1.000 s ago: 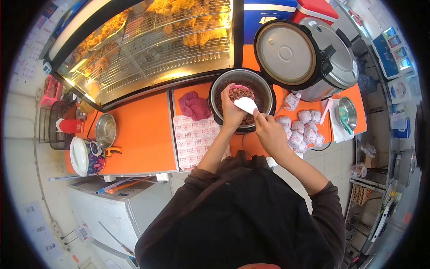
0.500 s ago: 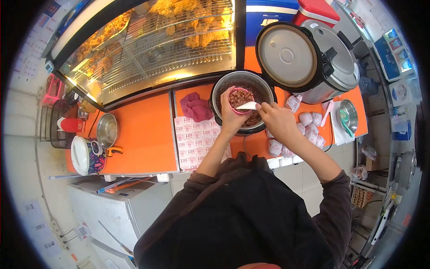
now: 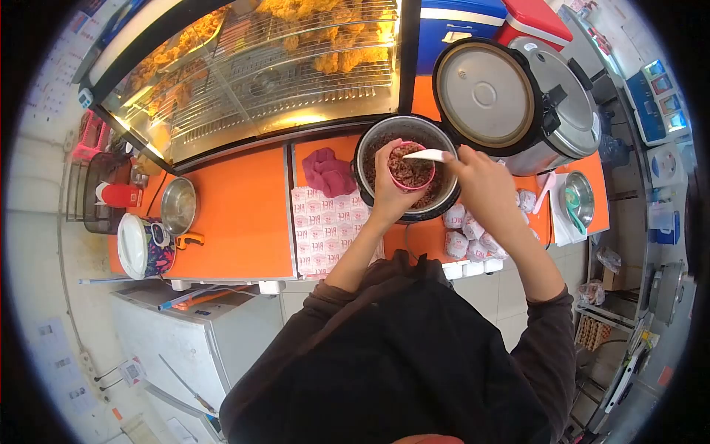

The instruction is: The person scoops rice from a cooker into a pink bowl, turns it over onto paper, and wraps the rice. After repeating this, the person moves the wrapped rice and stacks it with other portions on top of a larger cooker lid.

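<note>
My left hand is wrapped round a pink cup full of reddish-brown rice, held over the open rice pot. The fingers of my right hand are closed on the handle of a white spoon, its tip at the rice in the cup. More of the same rice lies in the pot below. Paper-wrapped bundles sit right of the pot, partly behind my right forearm.
Printed wrapping sheets and a maroon cloth lie left of the pot. Behind stands a lit glass cabinet of fried food. An open-lidded cooker, a metal bowl and a pink spoon are to the right.
The spoon is now flatter, its tip nearer the cup's far side, and my right hand has risen slightly. The cup shows more upright. The whole view has shifted a little.
</note>
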The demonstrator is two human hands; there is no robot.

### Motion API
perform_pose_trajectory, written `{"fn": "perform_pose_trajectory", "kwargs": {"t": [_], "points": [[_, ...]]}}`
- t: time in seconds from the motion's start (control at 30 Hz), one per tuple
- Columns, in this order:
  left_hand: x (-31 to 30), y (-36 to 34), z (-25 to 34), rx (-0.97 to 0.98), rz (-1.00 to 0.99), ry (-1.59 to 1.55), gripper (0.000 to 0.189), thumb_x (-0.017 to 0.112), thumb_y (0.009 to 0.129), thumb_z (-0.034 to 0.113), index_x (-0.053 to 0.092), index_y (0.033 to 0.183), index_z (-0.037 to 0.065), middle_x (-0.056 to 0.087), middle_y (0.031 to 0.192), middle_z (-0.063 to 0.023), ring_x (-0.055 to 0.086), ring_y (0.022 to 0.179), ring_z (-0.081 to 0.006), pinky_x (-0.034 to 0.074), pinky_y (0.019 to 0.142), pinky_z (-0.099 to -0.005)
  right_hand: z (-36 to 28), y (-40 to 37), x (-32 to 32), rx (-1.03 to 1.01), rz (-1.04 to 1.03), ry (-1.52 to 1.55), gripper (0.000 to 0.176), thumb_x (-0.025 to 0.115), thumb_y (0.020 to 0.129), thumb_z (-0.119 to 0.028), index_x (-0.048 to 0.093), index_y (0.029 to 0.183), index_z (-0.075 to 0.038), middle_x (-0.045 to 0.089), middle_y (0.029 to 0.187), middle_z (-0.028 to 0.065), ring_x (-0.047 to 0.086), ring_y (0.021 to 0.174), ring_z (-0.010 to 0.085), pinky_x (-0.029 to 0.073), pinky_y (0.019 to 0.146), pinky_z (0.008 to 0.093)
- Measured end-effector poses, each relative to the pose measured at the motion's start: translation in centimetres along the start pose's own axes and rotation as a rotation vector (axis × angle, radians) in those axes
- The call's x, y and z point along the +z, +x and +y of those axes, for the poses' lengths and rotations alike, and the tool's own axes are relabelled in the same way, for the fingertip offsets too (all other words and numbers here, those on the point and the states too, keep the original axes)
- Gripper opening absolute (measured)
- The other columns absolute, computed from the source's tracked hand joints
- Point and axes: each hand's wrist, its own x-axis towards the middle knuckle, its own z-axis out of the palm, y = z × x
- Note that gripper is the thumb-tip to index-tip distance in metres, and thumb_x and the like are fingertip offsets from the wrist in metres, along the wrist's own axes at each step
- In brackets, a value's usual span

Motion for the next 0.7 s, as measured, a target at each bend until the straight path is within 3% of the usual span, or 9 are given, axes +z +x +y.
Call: {"fn": "perform_pose_trajectory", "kwargs": {"t": [0.17,0.23,0.3,0.43,0.5,0.6,0.7], "points": [[-0.4,0.4,0.7,0.003,0.030,0.000,0.093,0.085,0.056,0.004,0.036,0.135,0.005,0.043,0.125,-0.0127,0.047,0.119,-0.0270,0.039,0.104,-0.0373,-1.3,-0.5,-0.6,-0.030,-0.019,0.020,0.020,0.059,0.079,-0.009,0.063,0.098,-0.007,0.057,0.086,0.0049,0.063,0.080,0.0209,0.053,0.062,0.0343],[-0.9,0.5,1.1,0.067,0.001,0.168,0.091,0.085,0.058,0.004,0.036,0.135,0.005,0.044,0.125,-0.0124,0.048,0.119,-0.0256,0.040,0.103,-0.0362,-1.8,-0.4,0.6,-0.056,-0.013,-0.019,0.019,0.058,0.079,-0.008,0.063,0.097,-0.008,0.057,0.085,0.0057,0.064,0.079,0.0230,0.053,0.061,0.0361],[-1.5,0.5,0.2,-0.045,0.041,-0.109,0.091,0.085,0.059,0.004,0.035,0.135,0.005,0.045,0.126,-0.0119,0.049,0.119,-0.0239,0.041,0.102,-0.0349,-0.6,0.3,-0.2,-0.012,-0.046,0.127,0.022,0.060,0.076,-0.006,0.063,0.098,-0.007,0.059,0.086,0.0064,0.065,0.079,0.0247,0.053,0.060,0.0379],[-4.8,0.8,0.7,-0.008,0.134,-0.048,0.093,0.084,0.059,0.002,0.032,0.136,0.006,0.046,0.128,-0.0107,0.051,0.118,-0.0220,0.042,0.102,-0.0343,0.7,2.3,0.0,0.204,-0.033,0.089,0.017,0.064,0.073,-0.007,0.068,0.090,-0.008,0.065,0.080,0.0073,0.068,0.076,0.0268,0.054,0.063,0.0386],[-6.1,0.4,1.3,-0.034,0.145,-0.018,0.092,0.083,0.060,0.002,0.032,0.136,0.006,0.046,0.128,-0.0109,0.050,0.119,-0.0223,0.042,0.102,-0.0343,0.0,3.9,6.5,0.237,-0.197,-0.059,0.006,0.065,0.074,-0.010,0.071,0.075,-0.010,0.070,0.077,0.0096,0.070,0.072,0.0261,0.053,0.064,0.0380],[-7.4,0.0,2.0,-0.037,0.173,-0.060,0.093,0.085,0.060,0.006,0.033,0.137,0.006,0.046,0.128,-0.0104,0.050,0.119,-0.0229,0.040,0.104,-0.0357,-1.3,5.1,16.5,0.231,-0.367,-0.046,0.008,0.067,0.077,-0.016,0.073,0.081,-0.014,0.072,0.082,0.0093,0.070,0.080,0.0272,0.040,0.085,0.0529],[-9.1,-1.3,3.1,-0.015,0.237,0.077,0.093,0.085,0.062,0.005,0.032,0.139,0.006,0.047,0.128,-0.0111,0.051,0.119,-0.0230,0.042,0.103,-0.0358,-2.4,5.1,23.1,0.105,-0.379,0.140,0.014,0.070,0.072,-0.022,0.073,0.082,-0.012,0.071,0.082,0.0103,0.070,0.084,0.0295,0.037,0.093,0.0518]]}}
